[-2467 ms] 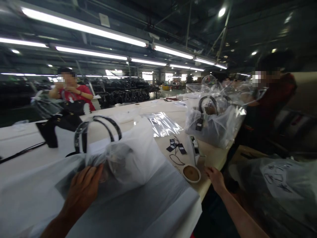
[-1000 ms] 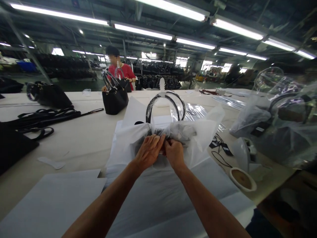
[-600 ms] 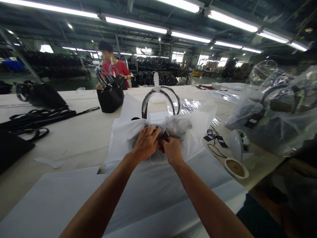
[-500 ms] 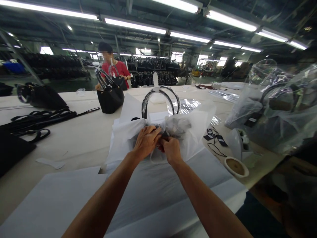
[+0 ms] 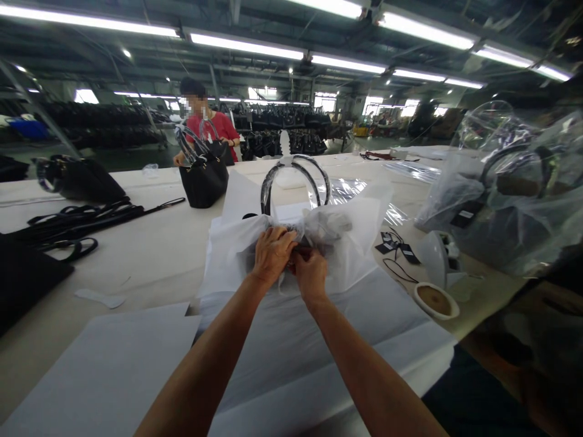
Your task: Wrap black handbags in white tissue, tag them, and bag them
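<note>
A handbag stands in front of me, mostly covered by white tissue paper (image 5: 364,243); its two dark, plastic-wrapped handles (image 5: 268,188) rise upright behind my hands. My left hand (image 5: 273,252) rests on the bag's upper front edge, fingers bent over it. Beside it, my right hand (image 5: 311,270) is closed in a pinch at the dark part of the bag, almost touching the left. What lies between the right fingertips is hidden. Clear wrapping shows around the handle bases. Sheets of white paper (image 5: 291,340) lie under my forearms.
Black handbags (image 5: 204,179) and black straps (image 5: 91,215) are on the left of the table. Black tags (image 5: 396,246), a tape dispenser (image 5: 437,261) and a round white-rimmed piece (image 5: 436,300) lie right, near a plastic-covered bag (image 5: 492,224). A person in red (image 5: 223,127) stands across the table.
My right hand has shifted slightly left and up, closer to my left hand. The left hand stays over the bag's edge. The camera view has moved a little.
</note>
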A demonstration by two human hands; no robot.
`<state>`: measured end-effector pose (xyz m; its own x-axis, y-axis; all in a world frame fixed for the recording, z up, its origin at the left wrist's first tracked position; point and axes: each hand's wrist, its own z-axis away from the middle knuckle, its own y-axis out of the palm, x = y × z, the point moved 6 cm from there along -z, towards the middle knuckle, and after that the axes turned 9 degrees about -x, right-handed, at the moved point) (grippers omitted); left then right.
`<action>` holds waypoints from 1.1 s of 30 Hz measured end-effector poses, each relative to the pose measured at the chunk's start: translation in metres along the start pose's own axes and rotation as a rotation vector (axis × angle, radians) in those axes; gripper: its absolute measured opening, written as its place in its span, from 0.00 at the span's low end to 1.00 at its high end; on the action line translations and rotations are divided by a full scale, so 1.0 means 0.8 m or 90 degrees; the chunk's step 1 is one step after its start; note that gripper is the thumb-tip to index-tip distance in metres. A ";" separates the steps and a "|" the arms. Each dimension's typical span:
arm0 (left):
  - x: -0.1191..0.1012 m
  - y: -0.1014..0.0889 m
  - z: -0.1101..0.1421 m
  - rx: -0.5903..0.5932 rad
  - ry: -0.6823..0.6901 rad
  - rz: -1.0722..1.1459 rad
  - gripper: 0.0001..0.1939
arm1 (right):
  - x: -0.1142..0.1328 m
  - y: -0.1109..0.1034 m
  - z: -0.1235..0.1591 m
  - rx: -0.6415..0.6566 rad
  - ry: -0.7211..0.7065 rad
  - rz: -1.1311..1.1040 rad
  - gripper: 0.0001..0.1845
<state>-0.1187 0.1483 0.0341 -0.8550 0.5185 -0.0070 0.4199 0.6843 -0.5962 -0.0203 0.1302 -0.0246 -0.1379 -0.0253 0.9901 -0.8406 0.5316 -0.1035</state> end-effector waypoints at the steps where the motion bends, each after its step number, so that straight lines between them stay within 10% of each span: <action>1: 0.000 0.000 -0.001 0.003 -0.003 -0.005 0.09 | 0.001 0.000 0.001 -0.011 -0.004 0.014 0.11; 11: -0.005 -0.002 0.000 -0.041 0.034 -0.043 0.08 | 0.001 -0.020 0.026 0.006 -0.128 0.042 0.21; 17: -0.005 -0.003 0.001 -0.060 0.059 -0.019 0.08 | 0.039 -0.028 0.026 0.081 -0.434 0.483 0.24; 22: -0.005 -0.003 0.001 -0.054 0.065 -0.029 0.09 | 0.036 -0.015 0.021 0.236 -0.457 0.721 0.33; 33: -0.004 -0.003 0.001 0.009 0.079 -0.025 0.11 | 0.033 -0.006 0.035 0.293 -0.552 0.852 0.30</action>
<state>-0.1171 0.1444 0.0353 -0.8260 0.5518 0.1153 0.3818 0.6981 -0.6057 -0.0347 0.1029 -0.0008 -0.9419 -0.3034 -0.1440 0.0532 0.2887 -0.9559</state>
